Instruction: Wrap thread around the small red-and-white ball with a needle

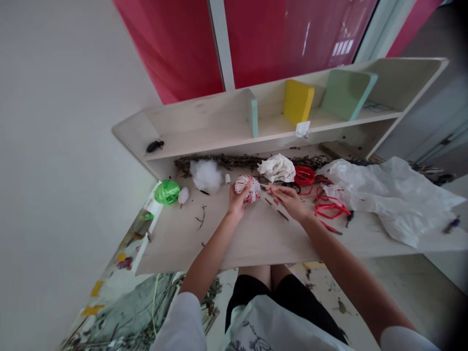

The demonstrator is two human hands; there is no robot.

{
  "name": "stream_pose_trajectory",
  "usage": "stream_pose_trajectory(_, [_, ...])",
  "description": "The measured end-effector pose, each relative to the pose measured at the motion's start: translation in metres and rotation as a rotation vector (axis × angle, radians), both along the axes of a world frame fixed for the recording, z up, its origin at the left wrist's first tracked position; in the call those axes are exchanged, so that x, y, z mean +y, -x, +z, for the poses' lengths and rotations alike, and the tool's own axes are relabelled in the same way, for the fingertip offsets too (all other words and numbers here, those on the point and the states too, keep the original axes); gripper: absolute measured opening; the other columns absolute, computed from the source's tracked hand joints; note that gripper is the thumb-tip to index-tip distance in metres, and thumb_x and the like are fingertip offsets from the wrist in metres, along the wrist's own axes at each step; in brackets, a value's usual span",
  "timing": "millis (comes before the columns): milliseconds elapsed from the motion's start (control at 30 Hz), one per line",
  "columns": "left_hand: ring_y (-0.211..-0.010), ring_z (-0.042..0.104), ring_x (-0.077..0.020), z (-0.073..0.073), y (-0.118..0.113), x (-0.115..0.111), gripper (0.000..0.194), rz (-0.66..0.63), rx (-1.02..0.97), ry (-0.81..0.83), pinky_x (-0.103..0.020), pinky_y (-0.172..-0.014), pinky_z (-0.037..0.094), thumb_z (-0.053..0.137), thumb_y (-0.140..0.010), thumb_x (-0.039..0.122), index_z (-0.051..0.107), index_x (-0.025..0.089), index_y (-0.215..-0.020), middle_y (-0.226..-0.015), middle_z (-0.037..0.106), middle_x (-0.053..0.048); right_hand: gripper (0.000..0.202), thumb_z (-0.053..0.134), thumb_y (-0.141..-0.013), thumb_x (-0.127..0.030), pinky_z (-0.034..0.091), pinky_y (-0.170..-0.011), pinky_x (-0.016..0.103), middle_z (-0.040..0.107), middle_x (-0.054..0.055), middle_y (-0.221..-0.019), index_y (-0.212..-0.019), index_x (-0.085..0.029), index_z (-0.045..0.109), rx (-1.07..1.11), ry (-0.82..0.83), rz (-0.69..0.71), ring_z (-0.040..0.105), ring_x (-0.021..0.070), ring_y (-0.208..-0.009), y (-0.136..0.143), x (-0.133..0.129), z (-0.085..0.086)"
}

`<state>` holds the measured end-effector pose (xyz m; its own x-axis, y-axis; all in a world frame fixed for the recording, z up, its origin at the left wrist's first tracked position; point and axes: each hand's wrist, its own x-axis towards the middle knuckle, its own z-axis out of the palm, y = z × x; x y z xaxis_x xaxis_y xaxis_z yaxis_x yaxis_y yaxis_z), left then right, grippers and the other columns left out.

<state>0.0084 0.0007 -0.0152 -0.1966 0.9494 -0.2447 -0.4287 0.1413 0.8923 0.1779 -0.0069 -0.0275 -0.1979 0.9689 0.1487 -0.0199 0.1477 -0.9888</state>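
Fingers of our left hand [237, 204] curl partway closed around a red-and-white ball [242, 183], the thumb lying across its front. Our right hand [287, 199] is just beside it, thumb and fingertips drawn together on a thin pale strand [263, 185] that reaches to the ball's right side. We have the ball over the middle of the table [175, 248], though we cannot tell whether its underside touches the wood. Left of it we see a small white spool [227, 179], then a tuft of white fluff [206, 176], a small white ball [183, 195] and a shiny green ball [167, 191] near the table's left edge. Crumpled white paper [277, 168] lies just behind our right fingers, with red cord [304, 175] beside it and a clear plastic bag [398, 200] spread farther right. Near our right hand, a thin stick [282, 215] lies on the table. Behind everything stands a shelf [204, 139] with a yellow divider [299, 103].
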Motion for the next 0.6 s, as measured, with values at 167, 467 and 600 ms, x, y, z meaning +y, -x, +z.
stream_pose_trajectory(167, [-0.084,0.066,-0.0172,0.001,-0.002,-0.002,0.051,-0.018,0.024,-0.016,-0.028,-0.067,0.054,0.082,-0.058,0.040,0.061,0.023,-0.102,-0.105,0.067,-0.005,0.049,0.058,-0.072,-0.068,0.035,-0.052,0.026,0.034,-0.004,-0.051,-0.067,-0.019,0.058,0.049,0.073,-0.016,0.037,0.0111,-0.052,0.000,0.004,-0.006])
stream_pose_trajectory(467, [-0.092,0.066,-0.0155,-0.003,0.000,0.002,0.049,0.028,-0.112,-0.044,-0.022,-0.068,0.053,0.080,-0.063,0.038,0.060,0.027,-0.107,-0.108,0.068,-0.002,0.050,0.060,-0.070,-0.067,0.029,-0.051,0.026,0.040,-0.004,-0.051,-0.065,-0.017,0.060,-0.038,0.076,0.051,0.035,0.0096,-0.050,0.004,-0.005,0.006])
stream_pose_trajectory(600, [-0.095,0.065,-0.0161,-0.004,0.003,0.004,0.049,0.037,-0.210,-0.045,-0.023,-0.071,0.053,0.078,-0.066,0.036,0.061,0.028,-0.111,-0.112,0.067,-0.003,0.052,0.058,-0.069,-0.068,0.028,-0.050,0.026,0.043,-0.004,-0.050,-0.071,-0.016,0.064,-0.117,0.083,0.154,0.035,0.0093,-0.049,0.006,-0.008,0.009])
